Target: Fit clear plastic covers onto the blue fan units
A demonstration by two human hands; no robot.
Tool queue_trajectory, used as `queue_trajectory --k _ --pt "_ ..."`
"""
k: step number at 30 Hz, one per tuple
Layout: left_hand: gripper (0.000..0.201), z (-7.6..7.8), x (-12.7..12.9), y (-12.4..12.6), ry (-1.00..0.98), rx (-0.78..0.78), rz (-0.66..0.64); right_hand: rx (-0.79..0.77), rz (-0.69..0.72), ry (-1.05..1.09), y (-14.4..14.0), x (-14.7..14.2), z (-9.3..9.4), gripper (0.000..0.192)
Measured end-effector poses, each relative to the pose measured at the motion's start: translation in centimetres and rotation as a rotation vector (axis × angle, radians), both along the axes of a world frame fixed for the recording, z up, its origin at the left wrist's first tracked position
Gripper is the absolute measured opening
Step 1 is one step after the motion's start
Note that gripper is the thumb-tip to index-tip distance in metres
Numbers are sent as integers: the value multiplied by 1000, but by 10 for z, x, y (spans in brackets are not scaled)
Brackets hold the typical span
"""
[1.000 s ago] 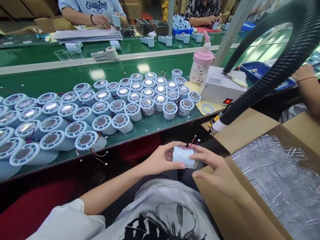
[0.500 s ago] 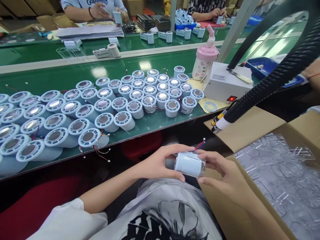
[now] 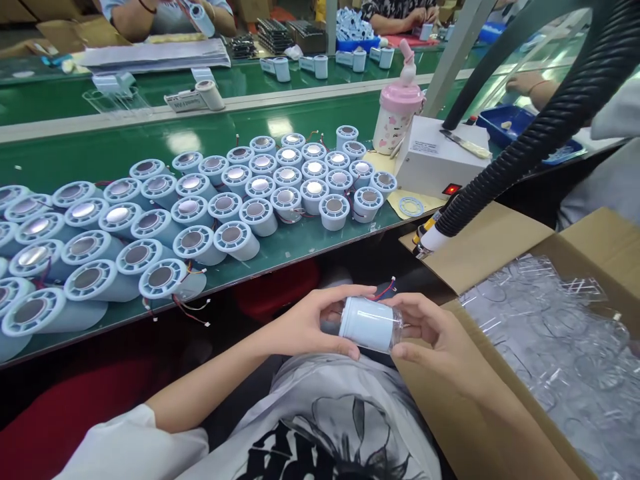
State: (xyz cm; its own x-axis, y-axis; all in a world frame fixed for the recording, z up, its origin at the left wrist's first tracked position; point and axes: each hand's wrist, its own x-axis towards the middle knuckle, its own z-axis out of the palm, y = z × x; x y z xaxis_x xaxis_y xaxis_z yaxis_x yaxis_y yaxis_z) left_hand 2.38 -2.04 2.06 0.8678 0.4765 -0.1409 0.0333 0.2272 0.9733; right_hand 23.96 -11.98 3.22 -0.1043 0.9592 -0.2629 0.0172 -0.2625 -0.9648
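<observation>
A light-blue cylindrical housing (image 3: 367, 325) lies sideways between my hands above my lap. A clear plastic sleeve (image 3: 397, 328) surrounds it and juts out at the right end. My left hand (image 3: 313, 325) grips the left end, thumb below and fingers over the top. At the clear end, my right hand (image 3: 427, 327) holds the sleeve between thumb and fingers. Thin red and blue wires (image 3: 386, 291) with a small white plug stick up behind the housing. Many similar blue housings (image 3: 237, 239) stand in rows on the green bench, round vented ends up, some trailing wires.
An open carton (image 3: 480, 267) of clear plastic parts (image 3: 555, 347) stands at my right. A black corrugated hose (image 3: 530, 140) arches near a white box (image 3: 433, 157) with a lit red switch. A pink-lidded cup (image 3: 397, 120) stands beside it. Co-workers sit opposite.
The view has shifted slightly to the right. My hands keep their hold on the housing and sleeve. Across the bench, a co-worker's blue piece is now raised and tilted; another person's hand shows at right.
</observation>
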Motion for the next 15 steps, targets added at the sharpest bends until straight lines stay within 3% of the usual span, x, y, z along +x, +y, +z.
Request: queue_trajectory --k 9,12,15 --pt "68 2 0 4 42 3 23 89 -33 -74 -3 0 -1 41" --pt "55 -5 5 12 92 -27 72 132 -263 -229 -33 23 -9 40" --pt "46 -24 23 29 150 -108 83 46 -724 -372 -120 51 -23 37"
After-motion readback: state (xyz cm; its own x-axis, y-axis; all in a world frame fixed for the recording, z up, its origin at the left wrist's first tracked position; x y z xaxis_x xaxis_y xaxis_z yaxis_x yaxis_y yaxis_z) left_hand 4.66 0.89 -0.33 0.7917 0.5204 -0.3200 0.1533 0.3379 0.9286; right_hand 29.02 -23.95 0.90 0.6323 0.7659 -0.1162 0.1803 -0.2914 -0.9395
